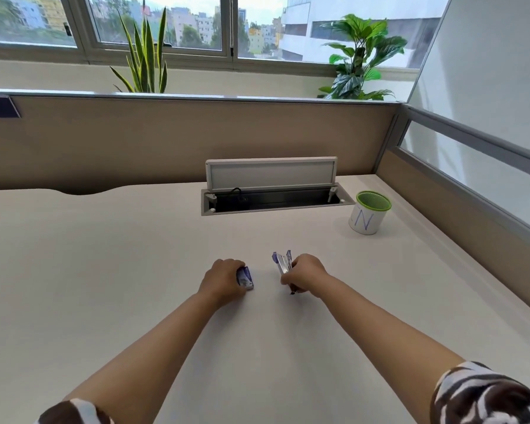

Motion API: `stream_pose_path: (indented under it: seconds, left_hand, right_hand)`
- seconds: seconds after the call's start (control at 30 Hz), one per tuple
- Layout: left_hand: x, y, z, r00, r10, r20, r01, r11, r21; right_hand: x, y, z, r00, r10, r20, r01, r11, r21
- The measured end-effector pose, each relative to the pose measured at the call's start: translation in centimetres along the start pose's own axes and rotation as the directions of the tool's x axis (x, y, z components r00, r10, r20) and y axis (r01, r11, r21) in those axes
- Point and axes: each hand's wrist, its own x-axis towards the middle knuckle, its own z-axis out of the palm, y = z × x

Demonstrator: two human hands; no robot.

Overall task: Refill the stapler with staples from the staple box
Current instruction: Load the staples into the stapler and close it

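A small blue and white staple box (245, 278) lies on the white desk (104, 270) in the middle. My left hand (224, 278) rests on its left side with the fingers curled around it. To the right, my right hand (305, 276) grips the rear of a small blue and silver stapler (282, 263). The stapler is hinged open, its front ends pointing up and away from me. Whether staples sit inside it cannot be told.
A white cup with a green rim and a blue letter N (368, 213) stands at the right back. An open cable hatch (270, 200) with its raised lid sits at the desk's back centre. Beige partition walls close the back and right sides.
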Motion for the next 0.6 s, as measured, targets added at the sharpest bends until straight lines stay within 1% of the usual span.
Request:
stream_pose_path:
  seconds: [0.13, 0.33, 0.5, 0.6]
  left_hand:
    - [-1.5, -1.8, -1.9, 0.997, -0.075, 0.021, 0.076, 0.996, -0.042]
    - [-2.8, -3.5, -2.5, 0.987, -0.156, 0.03, 0.158, 0.983, -0.093]
    - [-3.2, -3.8, -2.4, 0.986, -0.166, 0.027, 0.168, 0.978, -0.125]
    - [-2.9, -3.8, -2.2, 0.987, -0.156, 0.031, 0.159, 0.979, -0.127]
  right_hand:
    - [0.4, -1.5, 1.2, 0.997, 0.056, 0.059, -0.05, 0.994, -0.095]
    - [0.8, -2.5, 2.7, 0.997, 0.06, 0.047, -0.047, 0.968, -0.247]
    - [0.8, -2.8, 3.2, 0.997, 0.073, 0.003, -0.07, 0.958, -0.279]
    - [0.9, -2.5, 3.4, 0.996, 0.087, -0.022, -0.09, 0.961, -0.261]
